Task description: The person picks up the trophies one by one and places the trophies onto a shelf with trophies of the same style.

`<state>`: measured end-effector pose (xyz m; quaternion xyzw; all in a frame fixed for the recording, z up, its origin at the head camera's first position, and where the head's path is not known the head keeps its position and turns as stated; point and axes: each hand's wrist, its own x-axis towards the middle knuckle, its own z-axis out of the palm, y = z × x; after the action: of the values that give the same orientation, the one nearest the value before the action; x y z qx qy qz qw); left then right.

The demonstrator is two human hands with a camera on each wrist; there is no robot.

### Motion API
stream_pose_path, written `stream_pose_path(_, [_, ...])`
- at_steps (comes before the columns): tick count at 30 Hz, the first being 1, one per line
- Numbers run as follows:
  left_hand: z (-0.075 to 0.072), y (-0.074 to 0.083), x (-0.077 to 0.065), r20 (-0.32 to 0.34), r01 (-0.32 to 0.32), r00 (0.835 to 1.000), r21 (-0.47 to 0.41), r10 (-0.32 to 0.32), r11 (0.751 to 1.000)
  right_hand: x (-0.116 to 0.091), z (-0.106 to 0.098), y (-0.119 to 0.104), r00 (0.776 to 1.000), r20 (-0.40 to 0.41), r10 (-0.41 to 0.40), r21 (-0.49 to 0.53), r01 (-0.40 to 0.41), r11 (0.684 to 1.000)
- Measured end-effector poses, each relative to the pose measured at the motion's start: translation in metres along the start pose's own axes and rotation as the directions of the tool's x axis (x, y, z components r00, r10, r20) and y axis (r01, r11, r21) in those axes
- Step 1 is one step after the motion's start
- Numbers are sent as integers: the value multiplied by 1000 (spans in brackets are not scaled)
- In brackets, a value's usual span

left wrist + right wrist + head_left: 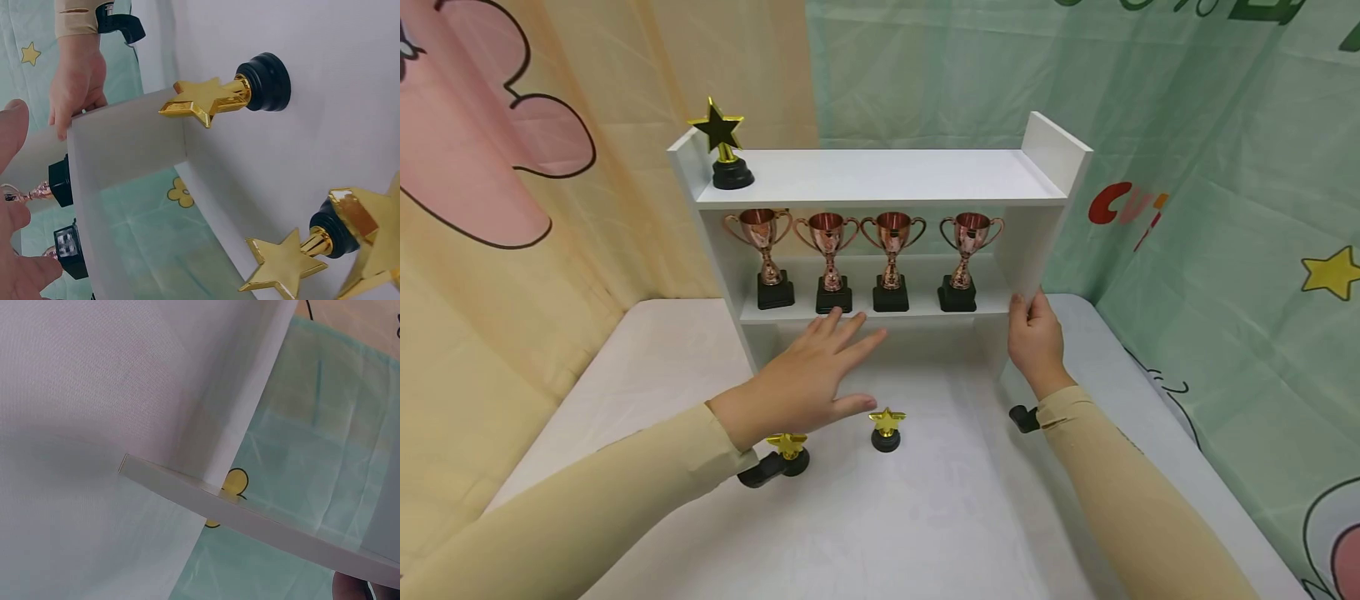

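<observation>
A white shelf unit (880, 179) stands on the table, with several copper-coloured trophy cups (891, 233) in a row on its middle board. My left hand (805, 367) is raised before that board, fingers straight and spread, the fingertips overlapping the front base of the second cup (827, 229) from the left. Nothing is gripped in it. My right hand (1036, 342) holds the front edge of the shelf's right side panel (262, 528). One star trophy (718, 137) stands on the top board at the far left, its star facing forward.
Gold star trophies stand on the table: one (886, 429) below the left hand, another (786, 454) partly behind the left wrist. A third star (375, 237) shows at the edge of the left wrist view. Printed curtains (925, 75) hang behind the table (880, 533).
</observation>
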<state>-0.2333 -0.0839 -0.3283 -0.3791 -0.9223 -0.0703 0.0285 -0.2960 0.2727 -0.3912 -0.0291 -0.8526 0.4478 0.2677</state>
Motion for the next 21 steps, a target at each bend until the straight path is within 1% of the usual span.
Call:
stream_pose_path(6, [2,-3,-11,10,23,1000,-8,-23,1000,-1,0,-1,1000,5,2,5,-2,1000])
stream_pose_path(9, [4,-5,-17,-1,33,999,-7,-33,999,-1,0,-2,1000,6,3,3,-3,1000])
stream_pose_path(13, [8,-8,-25,-14,43,999,-5,-43,999,-2,-1,-3,1000,1,3,3,-3,1000])
stream_pose_path(21, [18,-15,-39,-12,89,996,-46,-89,995,-2,-1,-2,1000,3,-5,22,5,1000])
